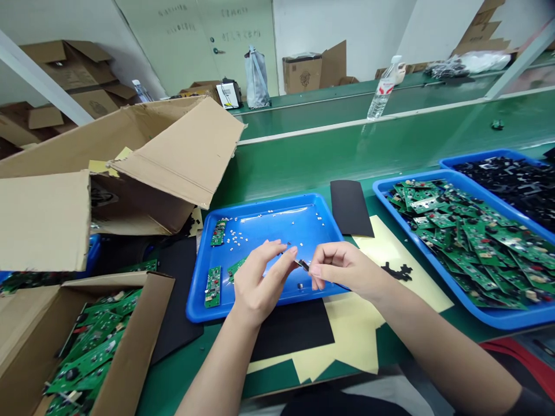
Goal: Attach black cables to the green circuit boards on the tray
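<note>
Head view, hands (261, 276) (337, 263) pinching part (302, 264), seemingly black

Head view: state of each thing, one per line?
Left hand, pinching small dark part
Right hand, pinching it too
Small dark part, held
Middle tray, holding circuit boards, white bits
Board tray at right, heaped
Large cardboard box, flaps open
Small cardboard box, open, holding circuit boards
Water bottle, capped, standing
</note>
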Tool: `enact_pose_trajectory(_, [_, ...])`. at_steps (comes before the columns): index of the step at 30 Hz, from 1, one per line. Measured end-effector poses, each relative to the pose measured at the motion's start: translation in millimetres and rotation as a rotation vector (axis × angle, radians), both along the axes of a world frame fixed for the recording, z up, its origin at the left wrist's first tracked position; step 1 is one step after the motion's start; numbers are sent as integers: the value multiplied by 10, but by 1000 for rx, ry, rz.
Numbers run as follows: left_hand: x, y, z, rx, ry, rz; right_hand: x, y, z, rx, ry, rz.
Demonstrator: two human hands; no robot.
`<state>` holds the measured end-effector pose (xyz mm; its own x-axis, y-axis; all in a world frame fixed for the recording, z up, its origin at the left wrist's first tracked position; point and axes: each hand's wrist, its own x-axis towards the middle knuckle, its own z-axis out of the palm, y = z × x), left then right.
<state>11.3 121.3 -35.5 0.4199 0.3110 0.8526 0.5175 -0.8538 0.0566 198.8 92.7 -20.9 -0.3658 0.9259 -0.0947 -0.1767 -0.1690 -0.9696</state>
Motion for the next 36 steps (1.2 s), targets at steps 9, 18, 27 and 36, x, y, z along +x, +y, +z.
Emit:
enact_pose_trajectory(9, [33,-12,-40,-68,-11,-61,10,26,14,-41,118,49])
enact_pose_trajectory(18, [51,-42,-49,-124,-13,-104,9,-7,-7,76,-57,-58])
enact_pose_trajectory(27, [146,-161,-52,-697,-233,-276,-57,-58,0,563,-289,-309])
enact_pose_trajectory(36, [199,-182,-72,-984,-446,-461,-110,-90,-53,745,-460,-447])
